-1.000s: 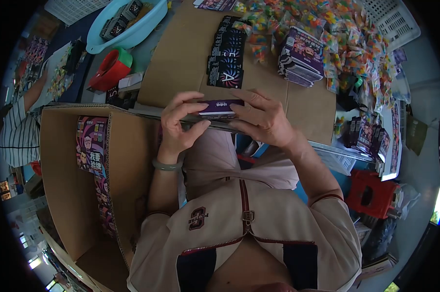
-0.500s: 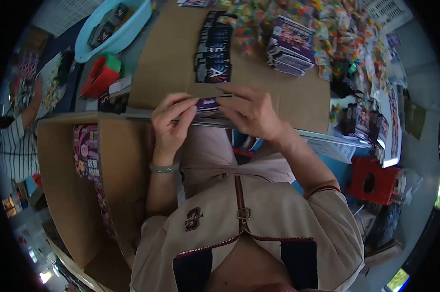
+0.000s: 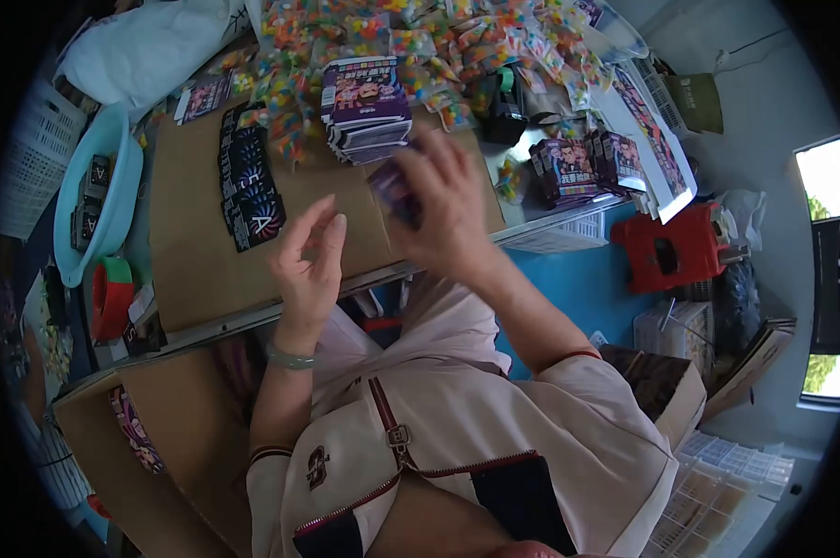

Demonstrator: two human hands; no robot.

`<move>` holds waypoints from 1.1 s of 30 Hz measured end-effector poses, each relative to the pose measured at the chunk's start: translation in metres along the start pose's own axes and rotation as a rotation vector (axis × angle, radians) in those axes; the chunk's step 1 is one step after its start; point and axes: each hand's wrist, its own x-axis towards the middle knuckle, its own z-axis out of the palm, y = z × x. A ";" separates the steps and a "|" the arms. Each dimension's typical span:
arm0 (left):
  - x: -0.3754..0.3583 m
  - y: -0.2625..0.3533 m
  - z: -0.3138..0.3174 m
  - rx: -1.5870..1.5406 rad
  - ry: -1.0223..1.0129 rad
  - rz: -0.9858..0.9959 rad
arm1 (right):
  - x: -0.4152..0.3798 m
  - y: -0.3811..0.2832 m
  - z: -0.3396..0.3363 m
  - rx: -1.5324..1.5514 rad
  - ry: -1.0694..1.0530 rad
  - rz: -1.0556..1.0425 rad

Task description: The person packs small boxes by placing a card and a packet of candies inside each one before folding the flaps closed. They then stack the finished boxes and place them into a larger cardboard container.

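My right hand (image 3: pixel 448 209), smeared by motion, holds a purple printed packet (image 3: pixel 395 193) over the cardboard-covered table. Just beyond it stands a stack of similar purple printed packets (image 3: pixel 368 102). My left hand (image 3: pixel 308 265), with a green bangle at the wrist, is raised near the table's front edge. Its thumb and fingers are apart with nothing between them. To the left of the hands, a row of overlapping black cards or packets (image 3: pixel 246 177) with colourful burst designs lies on the cardboard (image 3: pixel 183 251).
Small bags of colourful pieces (image 3: pixel 438 42) cover the back of the table. A tape dispenser (image 3: pixel 506 107) and more purple packets (image 3: pixel 568 170) sit at right. A blue basin (image 3: pixel 113 195) and red tape roll (image 3: pixel 109 302) stand left. An open carton (image 3: pixel 173 391) is below; a red stool (image 3: pixel 666 251) stands right.
My right hand has moved away from the left, carrying the purple packet toward the stack. My left hand has let go of the packet. The view has turned to the right.
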 end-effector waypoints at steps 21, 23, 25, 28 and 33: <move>0.141 -0.038 0.046 0.760 0.085 0.337 | 0.044 0.101 -0.031 0.061 0.081 0.166; 0.135 -0.033 0.050 0.681 0.095 0.393 | 0.070 0.090 -0.010 0.234 0.095 0.080; 0.126 -0.031 0.053 0.598 0.075 0.459 | 0.091 0.086 0.018 0.364 0.117 0.033; 0.116 -0.038 0.052 0.714 0.055 0.371 | 0.102 0.084 0.049 0.280 -0.008 0.228; 0.115 -0.054 0.049 0.731 -0.010 0.204 | 0.113 0.081 0.060 0.080 0.066 0.207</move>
